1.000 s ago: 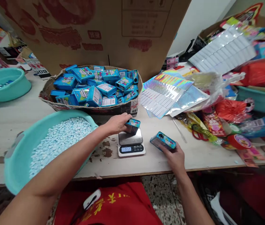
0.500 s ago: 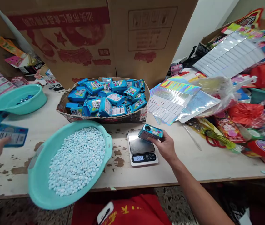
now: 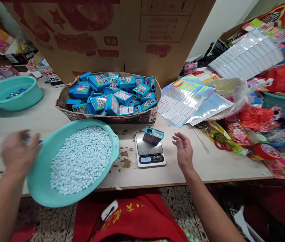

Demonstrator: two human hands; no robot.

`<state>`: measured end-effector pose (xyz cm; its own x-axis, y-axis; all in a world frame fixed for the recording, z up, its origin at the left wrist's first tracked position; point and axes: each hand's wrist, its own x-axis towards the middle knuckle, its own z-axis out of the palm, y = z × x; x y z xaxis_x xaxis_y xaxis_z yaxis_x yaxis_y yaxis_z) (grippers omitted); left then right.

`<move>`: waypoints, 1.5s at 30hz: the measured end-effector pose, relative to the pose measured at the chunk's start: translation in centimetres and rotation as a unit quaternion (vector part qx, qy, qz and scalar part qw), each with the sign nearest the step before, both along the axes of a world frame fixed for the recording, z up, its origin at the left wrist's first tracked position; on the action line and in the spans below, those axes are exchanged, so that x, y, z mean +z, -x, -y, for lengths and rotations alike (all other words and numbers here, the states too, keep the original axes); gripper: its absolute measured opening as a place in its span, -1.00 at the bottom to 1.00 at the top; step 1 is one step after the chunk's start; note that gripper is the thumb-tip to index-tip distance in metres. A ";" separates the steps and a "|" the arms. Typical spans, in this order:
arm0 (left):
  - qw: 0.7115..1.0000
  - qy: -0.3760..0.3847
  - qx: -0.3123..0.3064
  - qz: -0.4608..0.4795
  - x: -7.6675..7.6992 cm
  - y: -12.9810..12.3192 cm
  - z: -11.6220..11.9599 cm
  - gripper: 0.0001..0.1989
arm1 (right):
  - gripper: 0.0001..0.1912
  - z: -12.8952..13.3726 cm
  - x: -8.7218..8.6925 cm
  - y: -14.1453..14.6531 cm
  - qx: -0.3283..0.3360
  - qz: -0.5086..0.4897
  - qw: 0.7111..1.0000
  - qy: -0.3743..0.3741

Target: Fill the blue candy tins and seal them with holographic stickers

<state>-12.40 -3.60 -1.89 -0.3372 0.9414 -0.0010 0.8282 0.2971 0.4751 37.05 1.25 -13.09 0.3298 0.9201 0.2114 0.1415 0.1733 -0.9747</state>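
Note:
A small blue candy box (image 3: 153, 136) with a round dark hole in its end rests on the steel pan of a digital scale (image 3: 152, 160), whose display is lit. To the right of the scale, my right hand (image 3: 184, 151) is open above the table, touching nothing. My left hand (image 3: 18, 151), smeared by motion, is beside the left rim of a turquoise basin (image 3: 38, 181). Between its fingers shows the dark blue edge of a box, mostly hidden. Pale blue candies (image 3: 82, 161) fill much of the basin.
Behind the basin stands a cut-down carton (image 3: 107, 120) heaped with blue candy boxes (image 3: 123, 96). A smaller turquoise basin (image 3: 29, 97) at left holds shiny blue pieces. Silvery label sheets (image 3: 182, 101) and bagged packets lie to the right. A large carton (image 3: 132, 57) rises behind.
My right hand has let go of the blue candy box on the scale and drawn away right. My left hand has moved right towards the basin. The display figures differ. The view has shifted slightly.

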 end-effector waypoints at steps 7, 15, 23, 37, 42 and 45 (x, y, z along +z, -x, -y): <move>0.962 0.085 -0.206 -0.159 -5.5 -12.2 0.7 -0.46 | -0.56 3.6 -2.0 -3.7 -0.092 -0.031 0.995 0.026; 0.999 0.026 -0.039 -0.001 -4.9 -10.1 0.7 -0.67 | -0.61 4.7 -1.7 -5.2 -0.099 -0.025 0.995 0.025; 0.675 -0.109 0.238 0.689 -3.1 -7.4 0.0 -0.77 | -0.59 1.0 0.8 0.1 0.026 0.026 0.998 -0.049; 0.599 -0.079 0.210 0.769 -3.7 -9.9 0.7 -0.67 | -0.50 -1.4 2.0 5.1 0.103 0.096 0.990 -0.012; 0.568 -0.131 0.168 0.795 -0.3 -10.9 0.9 -0.62 | -0.56 1.5 7.1 9.3 0.165 0.139 0.973 -0.082; 0.582 -0.191 0.112 0.782 3.5 -11.9 0.8 -0.58 | -0.60 3.2 10.2 13.4 0.247 0.175 0.945 -0.125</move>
